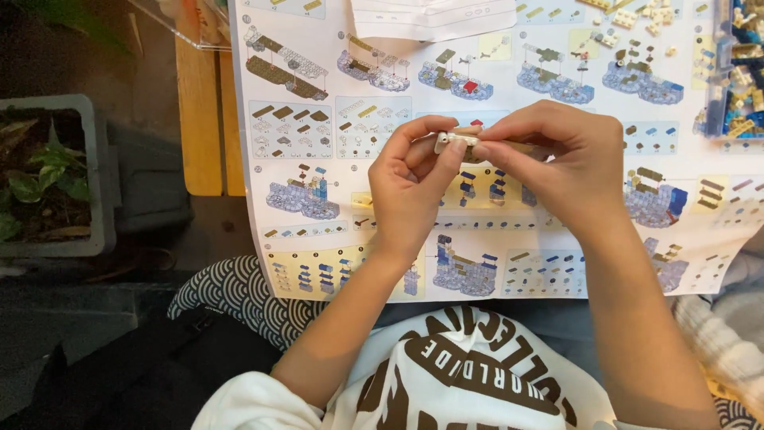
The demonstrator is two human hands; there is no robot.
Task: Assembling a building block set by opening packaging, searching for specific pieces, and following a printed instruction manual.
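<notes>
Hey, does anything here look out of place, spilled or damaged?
Nothing looks damaged. Both hands, left hand and right hand, pinch a small tan brick piece over the instruction sheet. The sheet's near edge hangs off the table over the lap. Loose bricks lie scattered at the sheet's top.

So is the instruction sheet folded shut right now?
No, the instruction sheet lies spread open on the table under both hands, its building-step pictures showing.

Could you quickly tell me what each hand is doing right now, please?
Left hand: fingers closed on one end of a small tan brick piece.
Right hand: fingers closed on the same piece's other end.
</notes>
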